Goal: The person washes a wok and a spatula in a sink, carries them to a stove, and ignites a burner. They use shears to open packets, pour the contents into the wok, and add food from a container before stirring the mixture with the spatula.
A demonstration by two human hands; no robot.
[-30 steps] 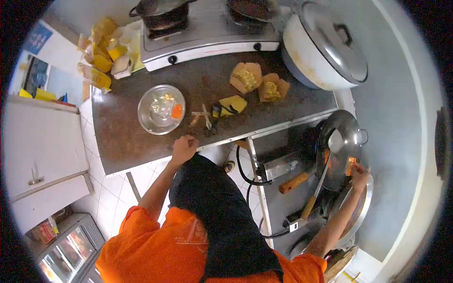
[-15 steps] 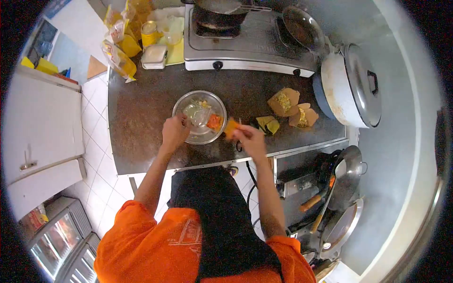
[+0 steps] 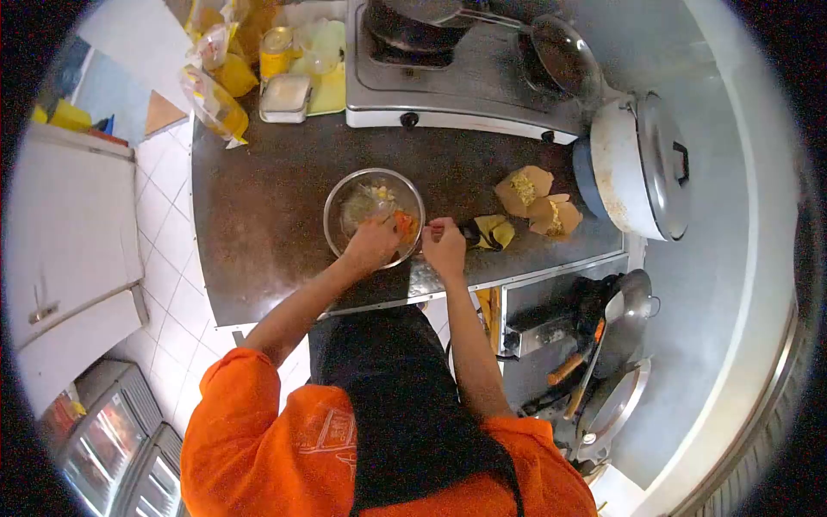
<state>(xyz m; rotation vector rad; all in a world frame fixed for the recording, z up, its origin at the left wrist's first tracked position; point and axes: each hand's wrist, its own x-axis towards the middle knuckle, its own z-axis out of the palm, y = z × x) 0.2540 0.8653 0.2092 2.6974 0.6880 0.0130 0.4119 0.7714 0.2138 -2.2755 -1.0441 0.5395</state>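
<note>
— Starting at the fingertips, what is the left hand (image 3: 375,243) about?
— It dips into the metal bowl (image 3: 331,229), palm down over the near side of the rim. Its fingertips are partly lost among the contents, so I cannot tell whether they are apart or clamped on something.
— And the right hand (image 3: 444,248)?
— Just beside the bowl's right edge, fingers curled and bunched near their tips. Whether anything is pinched there, I cannot tell.
— What does the bowl hold?
— Orange pieces (image 3: 405,224) on the right, close to the left fingers, some small yellowish bits (image 3: 379,191) towards the far side, and something pale or clear on the left. It sits on the worktop (image 3: 258,215).
— Other containers?
— Two brown paper boxes (image 3: 522,191), open and side by side to the right, with yellow crumbly filling. Nearer the hand lies a folded yellow piece (image 3: 494,233). Further out stands a big white pot (image 3: 622,168), lid on.
— How are the arms set?
— Both stretch forward from orange sleeves (image 3: 237,388); the left slants inward to the bowl, and the right comes up more steeply, with its wrist just over the worktop's near part.
</note>
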